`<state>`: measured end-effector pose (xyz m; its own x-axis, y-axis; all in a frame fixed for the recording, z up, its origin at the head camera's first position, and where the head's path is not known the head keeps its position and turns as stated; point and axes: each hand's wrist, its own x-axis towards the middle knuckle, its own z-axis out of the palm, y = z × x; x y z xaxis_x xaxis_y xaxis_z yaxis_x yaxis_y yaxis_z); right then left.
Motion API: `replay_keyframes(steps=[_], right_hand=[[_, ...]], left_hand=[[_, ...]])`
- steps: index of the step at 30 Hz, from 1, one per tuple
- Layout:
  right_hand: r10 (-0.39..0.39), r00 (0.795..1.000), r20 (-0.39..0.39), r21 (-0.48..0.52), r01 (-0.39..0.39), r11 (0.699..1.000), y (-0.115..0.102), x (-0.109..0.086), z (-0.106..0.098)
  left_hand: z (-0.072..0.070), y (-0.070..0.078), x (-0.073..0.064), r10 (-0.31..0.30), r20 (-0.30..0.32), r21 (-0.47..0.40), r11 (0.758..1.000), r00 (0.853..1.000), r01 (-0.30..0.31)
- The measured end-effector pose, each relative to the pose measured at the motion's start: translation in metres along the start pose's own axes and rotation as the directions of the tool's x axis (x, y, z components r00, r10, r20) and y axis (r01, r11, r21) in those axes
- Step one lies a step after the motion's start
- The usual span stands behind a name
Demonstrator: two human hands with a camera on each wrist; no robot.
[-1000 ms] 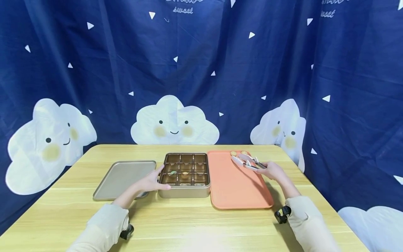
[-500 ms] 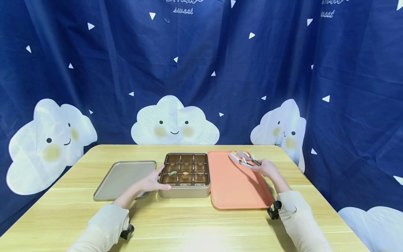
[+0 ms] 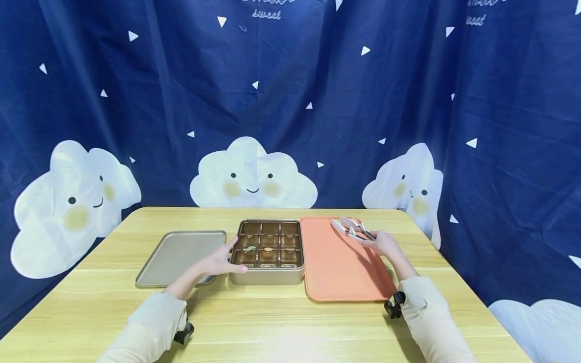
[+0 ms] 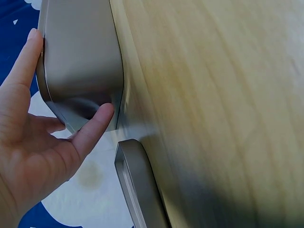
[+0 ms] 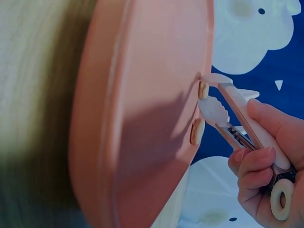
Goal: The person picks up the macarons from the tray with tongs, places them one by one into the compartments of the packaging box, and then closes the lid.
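My left hand (image 3: pixel 218 262) rests at the near left corner of a metal baking tin (image 3: pixel 268 277), with thumb and forefinger extended along its walls (image 4: pixel 78 57). Inside the tin sits a brown divided insert (image 3: pixel 270 242). My right hand (image 3: pixel 385 244) grips white kitchen tongs (image 5: pixel 249 114) over the far end of the orange tray (image 3: pixel 340 267). In the right wrist view, the tong heads stand on either side of a small round cookie (image 5: pixel 203 90); whether they touch it I cannot tell. A second cookie (image 5: pixel 197 132) lies beside it on the tray.
A flat metal lid (image 3: pixel 181 254) lies on the wooden table (image 3: pixel 254 322) left of the tin. The orange tray lies close against the tin's right side. A blue curtain (image 3: pixel 281 116) with clouds hangs behind the table.
My right hand has moved slightly left and away from me, bringing the tong heads down around a cookie. The left hand and the tin have stayed in place.
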<state>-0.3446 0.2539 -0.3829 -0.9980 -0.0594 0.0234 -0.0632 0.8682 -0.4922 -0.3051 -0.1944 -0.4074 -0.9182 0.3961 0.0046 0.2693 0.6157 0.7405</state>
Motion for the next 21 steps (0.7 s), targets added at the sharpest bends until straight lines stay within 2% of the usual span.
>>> replay_keyframes(steps=[4, 8, 18, 21], right_hand=[[-0.004, 1.0, 0.002, 0.002, 0.004, 1.0, 0.003, -0.001, 0.0], [-0.05, 0.999, -0.005, 0.021, 0.05, 0.999, 0.005, -0.004, 0.0], [-0.102, 0.995, 0.007, 0.168, 0.099, 0.981, 0.0, -0.016, -0.004], [-0.115, 0.993, 0.005, 0.179, 0.113, 0.977, -0.005, -0.021, -0.007]], left_hand=[[0.0, 0.001, 0.0, -0.01, 0.007, -0.004, 1.0, 1.0, 0.01], [0.0, 0.001, 0.0, -0.008, 0.004, -0.007, 1.0, 1.0, 0.009], [-0.001, 0.002, 0.0, -0.013, 0.007, -0.004, 1.0, 1.0, 0.013], [-0.001, 0.003, 0.0, -0.01, 0.011, -0.015, 1.0, 1.0, 0.01]])
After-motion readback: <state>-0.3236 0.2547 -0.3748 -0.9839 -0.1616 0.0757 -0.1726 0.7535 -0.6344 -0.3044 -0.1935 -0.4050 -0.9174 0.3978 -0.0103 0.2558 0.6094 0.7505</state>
